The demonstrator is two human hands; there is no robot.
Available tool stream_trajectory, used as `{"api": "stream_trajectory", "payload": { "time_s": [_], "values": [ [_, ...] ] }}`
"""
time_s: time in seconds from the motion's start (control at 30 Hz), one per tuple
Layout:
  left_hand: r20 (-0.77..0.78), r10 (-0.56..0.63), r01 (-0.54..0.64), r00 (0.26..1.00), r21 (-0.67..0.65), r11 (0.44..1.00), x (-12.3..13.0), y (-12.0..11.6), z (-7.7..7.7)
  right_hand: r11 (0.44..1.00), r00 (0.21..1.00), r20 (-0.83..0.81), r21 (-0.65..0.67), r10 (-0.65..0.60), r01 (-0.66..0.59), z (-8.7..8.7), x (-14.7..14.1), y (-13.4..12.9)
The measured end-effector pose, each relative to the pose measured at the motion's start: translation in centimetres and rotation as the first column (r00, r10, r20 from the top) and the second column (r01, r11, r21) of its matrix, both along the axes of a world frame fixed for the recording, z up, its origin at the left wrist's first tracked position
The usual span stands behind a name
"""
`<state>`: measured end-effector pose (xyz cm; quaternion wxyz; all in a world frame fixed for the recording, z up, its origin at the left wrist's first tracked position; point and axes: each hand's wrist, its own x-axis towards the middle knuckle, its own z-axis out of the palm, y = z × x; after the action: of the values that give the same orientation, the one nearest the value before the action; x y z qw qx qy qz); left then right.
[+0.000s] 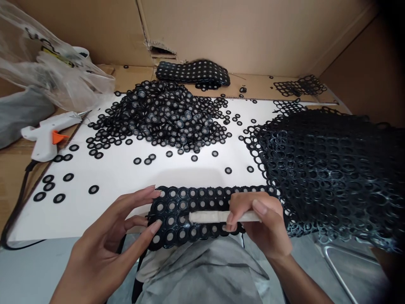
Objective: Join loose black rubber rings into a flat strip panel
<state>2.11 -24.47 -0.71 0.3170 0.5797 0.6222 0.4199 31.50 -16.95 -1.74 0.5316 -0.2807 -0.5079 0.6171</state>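
A black strip of joined rings with pale centres (182,196) lies along the front edge of the white board (117,169). The thumb and fingers of my left hand (117,236) grip the strip's left end. Wrapped in the fingers of my right hand (259,223) is a whitish flat stick (207,217), held level over the strip with its end pointing left. At its right the strip meets a large heap of black ring mesh (325,169). Behind the strip rises a pile of loose black discs with pale centres (164,114).
A white glue gun (47,135) with an orange trigger and black cable lies at the left, near a clear plastic bag (72,76). A folded dotted black strip (193,71) sits at the back before cardboard walls (247,33). Loose discs (94,189) are scattered about the board.
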Motion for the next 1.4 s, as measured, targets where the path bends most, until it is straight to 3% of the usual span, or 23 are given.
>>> {"api": "stream_trajectory", "payload": {
  "time_s": [0.3,0.43,0.63,0.73,0.93,1.1,1.4],
  "values": [
    [0.017,0.012,-0.011,1.000,-0.022,1.000,-0.04,-0.18,-0.05,0.989,0.990,0.072,0.086,0.117,-0.123,0.14,0.10,0.00],
    [0.027,0.012,-0.012,1.000,-0.014,1.000,-0.02,-0.24,-0.16,0.977,0.969,0.181,0.099,0.166,-0.186,0.07,-0.04,0.13],
    [0.023,0.016,-0.015,1.000,-0.006,1.000,0.01,-0.39,0.14,0.999,0.999,0.012,0.034,0.031,-0.031,0.27,0.08,0.19],
    [0.010,0.016,-0.016,1.000,-0.002,1.000,0.12,-0.23,0.20,0.999,1.000,0.006,0.035,-0.013,0.013,0.42,0.06,0.22],
    [-0.006,0.027,-0.027,1.000,0.026,0.999,0.43,0.20,0.26,0.975,0.975,-0.032,0.008,-0.221,0.222,-0.07,-0.26,0.12],
    [-0.016,0.005,-0.005,1.000,0.027,1.000,0.40,0.03,0.70,0.976,0.976,-0.008,-0.039,-0.216,0.216,-0.26,-0.42,-0.10],
    [0.048,0.024,-0.025,0.999,0.005,1.000,0.34,-0.28,0.25,0.979,0.979,0.021,-0.008,-0.202,0.202,-0.26,-0.33,-0.31]
  ]
}}
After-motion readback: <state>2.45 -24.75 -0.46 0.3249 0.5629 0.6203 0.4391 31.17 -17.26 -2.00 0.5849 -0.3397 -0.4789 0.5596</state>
